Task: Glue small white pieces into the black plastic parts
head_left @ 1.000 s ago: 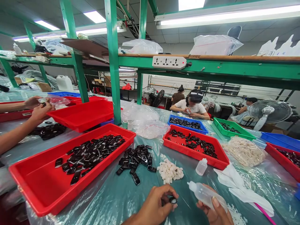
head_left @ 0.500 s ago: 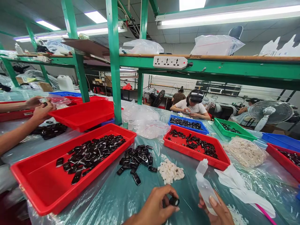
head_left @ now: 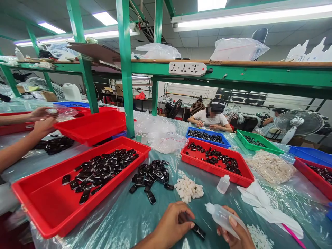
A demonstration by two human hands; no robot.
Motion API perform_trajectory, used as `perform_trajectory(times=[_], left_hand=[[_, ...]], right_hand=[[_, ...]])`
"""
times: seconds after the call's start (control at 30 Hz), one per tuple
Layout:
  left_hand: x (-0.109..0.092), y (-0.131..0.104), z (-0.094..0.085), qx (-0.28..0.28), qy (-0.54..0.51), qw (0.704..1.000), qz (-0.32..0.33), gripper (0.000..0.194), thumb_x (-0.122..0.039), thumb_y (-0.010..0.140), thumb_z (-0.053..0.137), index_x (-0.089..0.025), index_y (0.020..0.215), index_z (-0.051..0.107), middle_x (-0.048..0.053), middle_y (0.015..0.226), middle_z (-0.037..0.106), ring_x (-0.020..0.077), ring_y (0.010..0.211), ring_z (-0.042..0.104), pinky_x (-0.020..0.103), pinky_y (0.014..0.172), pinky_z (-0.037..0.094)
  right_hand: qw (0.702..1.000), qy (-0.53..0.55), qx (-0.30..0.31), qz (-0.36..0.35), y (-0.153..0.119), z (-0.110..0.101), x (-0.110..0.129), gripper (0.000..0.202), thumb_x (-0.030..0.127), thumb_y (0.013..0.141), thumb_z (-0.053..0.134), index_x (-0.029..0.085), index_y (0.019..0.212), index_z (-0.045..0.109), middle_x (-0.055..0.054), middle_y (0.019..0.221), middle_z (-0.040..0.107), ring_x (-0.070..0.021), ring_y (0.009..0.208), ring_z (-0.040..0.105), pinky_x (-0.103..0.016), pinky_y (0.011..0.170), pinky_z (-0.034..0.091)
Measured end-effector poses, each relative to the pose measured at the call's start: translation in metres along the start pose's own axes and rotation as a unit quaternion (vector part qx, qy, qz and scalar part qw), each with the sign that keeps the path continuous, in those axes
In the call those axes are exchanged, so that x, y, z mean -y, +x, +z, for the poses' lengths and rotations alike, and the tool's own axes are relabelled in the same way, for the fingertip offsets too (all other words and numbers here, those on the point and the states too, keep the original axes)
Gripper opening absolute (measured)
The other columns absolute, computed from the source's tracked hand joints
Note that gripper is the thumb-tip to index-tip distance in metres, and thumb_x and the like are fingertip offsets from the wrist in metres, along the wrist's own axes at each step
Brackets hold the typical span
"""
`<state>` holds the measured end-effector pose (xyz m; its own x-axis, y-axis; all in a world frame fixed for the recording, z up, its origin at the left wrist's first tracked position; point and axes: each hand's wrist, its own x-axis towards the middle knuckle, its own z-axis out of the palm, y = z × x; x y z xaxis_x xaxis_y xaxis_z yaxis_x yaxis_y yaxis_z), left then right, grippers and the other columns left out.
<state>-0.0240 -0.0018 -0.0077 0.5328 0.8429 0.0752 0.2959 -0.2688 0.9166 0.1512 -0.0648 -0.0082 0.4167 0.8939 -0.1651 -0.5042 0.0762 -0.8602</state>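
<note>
Black casing (head_left: pixel 199 231) is pinched at its near end between thumb and fingers of the left hand (head_left: pixel 174 223), over the bench (head_left: pixel 121 221); whether it touches the surface cannot be told. The right hand (head_left: pixel 239 232) is wrapped around a squeeze bottle (head_left: pixel 222 215), its nozzle apart from the casing. For good control, the end grip should leave the casing's face exposed, and finger pressure on the bottle should stay light to prevent accidental discharge.

Left hand (head_left: pixel 171 222) bare; right hand (head_left: pixel 241 231) bare; left forearm (head_left: pixel 149 242) seemingly likewise
</note>
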Motion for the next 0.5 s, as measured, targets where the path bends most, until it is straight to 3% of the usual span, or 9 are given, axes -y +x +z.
perform_trajectory(times=[0.13,0.23,0.37,0.5], left_hand=[[-0.0093,-0.0045,-0.0074,0.065,0.142,0.981,0.112,0.038,-0.008,0.072,0.060,-0.021,0.107,0.061,0.005,0.107,0.061,0.0190,0.098,0.055,0.030,0.087,0.041],[-0.0100,-0.0053,-0.0061,0.117,0.235,0.951,0.165,0.044,-0.019,0.076,0.063,-0.025,0.118,0.054,0.005,0.119,0.056,0.0244,0.109,0.048,0.038,0.095,0.035],[-0.0048,-0.0035,0.0007,0.124,0.300,0.933,0.156,0.027,-0.028,0.081,0.060,-0.025,0.108,0.060,0.006,0.112,0.058,0.0259,0.103,0.050,0.037,0.088,0.038],[-0.0040,-0.0028,0.0013,0.103,0.238,0.961,0.099,0.019,-0.018,0.078,0.060,-0.022,0.097,0.061,0.003,0.094,0.063,0.0197,0.088,0.055,0.027,0.077,0.040]], right_hand=[[0.999,0.034,-0.001,0.020,0.0018,-0.0022,0.0001,0.046,0.052,0.047,0.079,0.021,0.079,0.066,0.006,0.039,0.051,-0.0096,0.042,0.047,-0.020,0.047,0.040],[0.997,0.063,-0.016,0.028,0.0000,-0.0017,0.0011,0.040,0.049,0.052,0.078,0.023,0.079,0.067,0.007,0.039,0.050,-0.0085,0.041,0.045,-0.020,0.049,0.043],[0.996,0.085,-0.018,0.025,-0.0048,0.0012,0.0036,0.038,0.047,0.055,0.078,0.023,0.082,0.067,0.007,0.041,0.050,-0.0084,0.042,0.046,-0.020,0.050,0.044],[0.995,0.095,-0.009,0.023,-0.0069,0.0027,0.0047,0.034,0.047,0.059,0.075,0.024,0.081,0.066,0.007,0.041,0.049,-0.0084,0.042,0.045,-0.020,0.049,0.043]])
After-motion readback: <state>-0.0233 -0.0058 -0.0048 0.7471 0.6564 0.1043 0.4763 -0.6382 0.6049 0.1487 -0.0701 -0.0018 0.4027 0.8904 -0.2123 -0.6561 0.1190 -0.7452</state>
